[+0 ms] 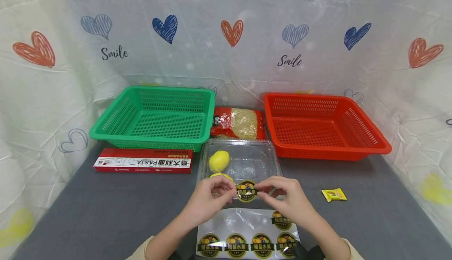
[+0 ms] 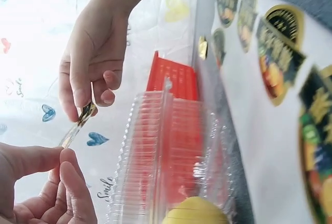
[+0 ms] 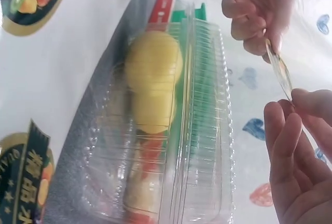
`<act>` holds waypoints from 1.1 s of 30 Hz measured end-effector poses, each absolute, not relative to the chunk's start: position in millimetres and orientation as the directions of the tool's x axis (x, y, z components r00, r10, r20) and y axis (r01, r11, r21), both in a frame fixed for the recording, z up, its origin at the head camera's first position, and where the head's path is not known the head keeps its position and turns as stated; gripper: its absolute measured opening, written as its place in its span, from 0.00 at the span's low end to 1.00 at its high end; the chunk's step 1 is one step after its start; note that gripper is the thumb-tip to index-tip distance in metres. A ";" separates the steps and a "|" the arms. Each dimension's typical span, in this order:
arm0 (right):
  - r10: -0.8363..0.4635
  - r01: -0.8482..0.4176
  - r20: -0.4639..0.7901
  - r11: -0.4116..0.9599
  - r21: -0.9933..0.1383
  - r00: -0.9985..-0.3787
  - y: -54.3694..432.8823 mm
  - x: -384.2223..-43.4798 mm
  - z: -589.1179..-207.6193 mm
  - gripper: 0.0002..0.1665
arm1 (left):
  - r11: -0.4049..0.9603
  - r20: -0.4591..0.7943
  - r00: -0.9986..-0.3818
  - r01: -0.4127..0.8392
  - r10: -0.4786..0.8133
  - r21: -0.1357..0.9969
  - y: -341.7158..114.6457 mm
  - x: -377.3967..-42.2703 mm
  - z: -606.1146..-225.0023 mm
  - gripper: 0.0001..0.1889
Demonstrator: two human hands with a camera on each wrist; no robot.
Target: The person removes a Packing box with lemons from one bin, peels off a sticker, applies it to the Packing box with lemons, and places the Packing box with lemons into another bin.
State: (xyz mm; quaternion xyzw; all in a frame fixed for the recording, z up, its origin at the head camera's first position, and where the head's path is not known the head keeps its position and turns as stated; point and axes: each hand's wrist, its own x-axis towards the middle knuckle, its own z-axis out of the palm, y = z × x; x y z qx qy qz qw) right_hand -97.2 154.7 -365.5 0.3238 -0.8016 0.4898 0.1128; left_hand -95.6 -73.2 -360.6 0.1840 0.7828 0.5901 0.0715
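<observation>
Between my two hands a round black-and-gold sticker (image 1: 246,191) with fruit pictures is held by its side edges. My left hand (image 1: 210,197) pinches one edge between thumb and fingertips; my right hand (image 1: 287,198) pinches the opposite edge. In the wrist views the sticker (image 2: 78,124) shows nearly edge-on, above the container. Just beyond the hands sits a clear plastic clamshell container (image 3: 199,130), its lid down, with two yellow lemons (image 1: 219,161) in its left part. Nearer me lies a white sticker sheet (image 1: 236,221) bearing several more such stickers.
A green basket (image 1: 152,144) stands at back left, a red basket (image 1: 328,152) at back right. Between them lies a noodle packet (image 1: 243,122). A red pasta box (image 1: 143,161) lies before the green basket; a small yellow packet (image 1: 334,194) lies at right.
</observation>
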 end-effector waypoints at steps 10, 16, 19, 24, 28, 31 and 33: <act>-0.282 -0.489 0.402 0.435 -0.756 -0.871 140.3 -120.1 -342.2 0.06 | 0.271 0.207 -0.937 0.285 0.281 0.919 -67.2 -119.9 -346.2 0.02; -0.243 -0.415 0.337 0.483 -0.771 -0.910 140.0 -149.2 -353.1 0.06 | 0.412 0.348 -0.917 0.398 0.193 0.820 -62.7 -143.7 -358.2 0.03; -0.232 -0.399 0.325 0.502 -0.767 -0.917 138.0 -158.4 -354.7 0.06 | 0.473 0.363 -0.915 0.401 0.175 0.784 -60.8 -150.0 -359.7 0.04; -0.217 -0.381 0.313 0.529 -0.758 -0.925 135.4 -169.8 -359.3 0.06 | 0.559 0.361 -0.919 0.386 0.159 0.734 -57.7 -159.3 -361.6 0.02; -0.227 -0.377 0.302 0.545 -0.749 -0.926 134.0 -175.4 -363.4 0.06 | 0.609 0.360 -0.919 0.381 0.163 0.696 -56.3 -164.3 -363.6 0.01; -0.240 -0.388 0.305 0.558 -0.733 -0.921 132.9 -178.6 -366.8 0.06 | 0.652 0.366 -0.915 0.382 0.169 0.655 -55.3 -166.6 -365.7 0.01; -0.245 -0.393 0.308 0.571 -0.720 -0.919 131.8 -180.2 -368.6 0.06 | 0.686 0.376 -0.911 0.385 0.172 0.618 -54.4 -167.2 -366.7 0.02</act>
